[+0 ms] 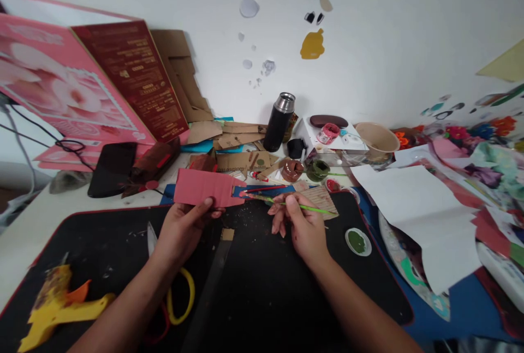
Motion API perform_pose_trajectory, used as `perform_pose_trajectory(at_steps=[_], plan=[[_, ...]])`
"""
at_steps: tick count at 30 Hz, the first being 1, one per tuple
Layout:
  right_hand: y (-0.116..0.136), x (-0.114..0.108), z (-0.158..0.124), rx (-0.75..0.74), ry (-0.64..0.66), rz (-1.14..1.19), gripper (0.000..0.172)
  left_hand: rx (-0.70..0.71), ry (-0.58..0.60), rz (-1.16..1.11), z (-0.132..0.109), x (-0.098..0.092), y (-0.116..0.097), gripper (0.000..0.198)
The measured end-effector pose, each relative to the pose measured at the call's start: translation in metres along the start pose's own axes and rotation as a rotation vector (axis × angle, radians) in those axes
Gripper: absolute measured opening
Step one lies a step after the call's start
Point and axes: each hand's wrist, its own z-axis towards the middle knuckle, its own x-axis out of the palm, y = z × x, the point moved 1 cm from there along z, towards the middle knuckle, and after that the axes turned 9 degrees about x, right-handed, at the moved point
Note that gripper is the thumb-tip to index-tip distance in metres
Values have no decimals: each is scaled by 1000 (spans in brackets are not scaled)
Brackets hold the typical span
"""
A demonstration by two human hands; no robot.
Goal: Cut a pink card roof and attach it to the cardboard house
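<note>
My left hand grips the lower edge of a pink cardboard piece, its thumb on the front face. The piece has a notched end on its right, where some brown shows. My right hand pinches a paintbrush with a green handle. The brush tip points left and is at the notched end; whether it touches the cardboard I cannot tell. Behind the hands stand an open jar of brown paint and a jar of green paint. A small lid with green paint lies right of my right hand.
On the black mat lie a yellow glue gun, scissors partly under my left forearm, and a dark ruler-like strip. A black flask stands at the back. White paper covers a palette at right; a phone lies left.
</note>
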Motion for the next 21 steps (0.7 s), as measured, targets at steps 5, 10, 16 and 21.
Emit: perform_pose_trajectory(at_steps=[5, 10, 16, 21], plan=[[4, -4, -5, -34, 42, -31, 37, 57, 21, 41, 0, -1, 2, 39], [5, 1, -10, -91, 115, -136, 33, 49, 0, 30, 0, -2, 3, 41], [6, 4, -15, -217, 141, -347, 25, 39, -5, 0, -2, -3, 4, 39], [7, 5, -15, -264, 143, -424, 25, 17, -6, 3, -3, -1, 2, 43]])
